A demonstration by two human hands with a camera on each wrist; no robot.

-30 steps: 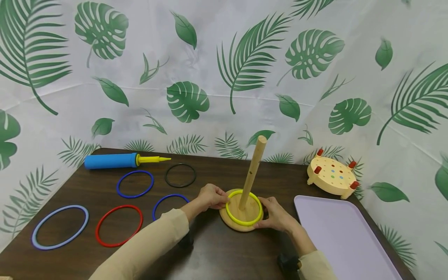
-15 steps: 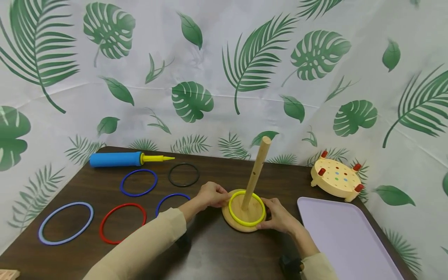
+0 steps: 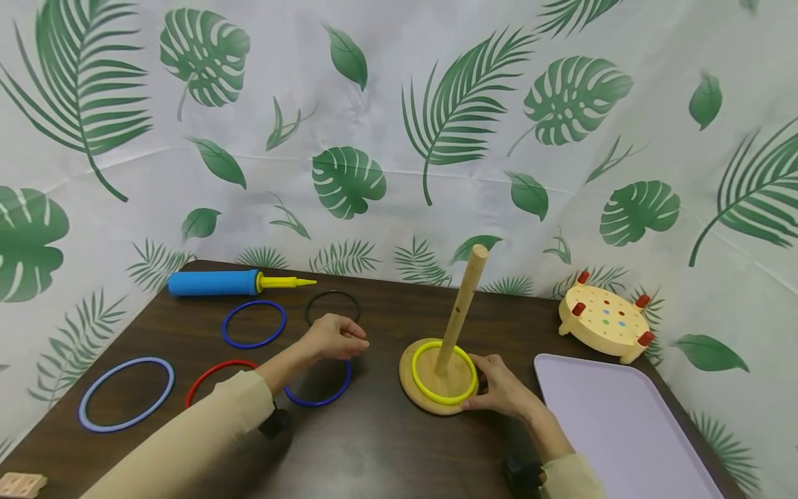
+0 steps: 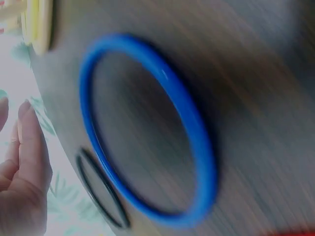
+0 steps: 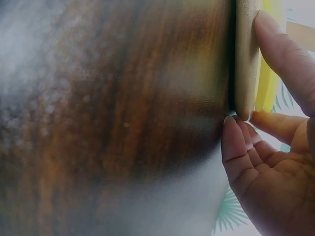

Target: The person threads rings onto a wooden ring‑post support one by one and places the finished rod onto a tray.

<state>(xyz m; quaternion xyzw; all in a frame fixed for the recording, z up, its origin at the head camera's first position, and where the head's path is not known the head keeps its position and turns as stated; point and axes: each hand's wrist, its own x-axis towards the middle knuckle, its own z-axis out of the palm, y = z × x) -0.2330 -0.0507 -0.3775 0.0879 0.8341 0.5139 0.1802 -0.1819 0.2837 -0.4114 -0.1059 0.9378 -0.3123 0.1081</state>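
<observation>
A wooden base with an upright peg stands mid-table, and a yellow ring lies flat on it around the peg. My right hand holds the base's right rim. In the right wrist view the thumb lies over the base and the yellow ring, with the fingertips of that hand at the rim's lower edge. My left hand hovers empty, fingers loosely curled, above a blue ring. In the left wrist view the blue ring lies flat beside the left hand.
A black ring, a dark blue ring, a red ring and a light blue ring lie on the left half. A blue pump sits at the back left. A wooden peg board and a lilac tray sit at the right.
My left hand has let go of the yellow ring and moved left, over the blue ring. The right hand stays at the base. The yellow ring rests on the base throughout.
</observation>
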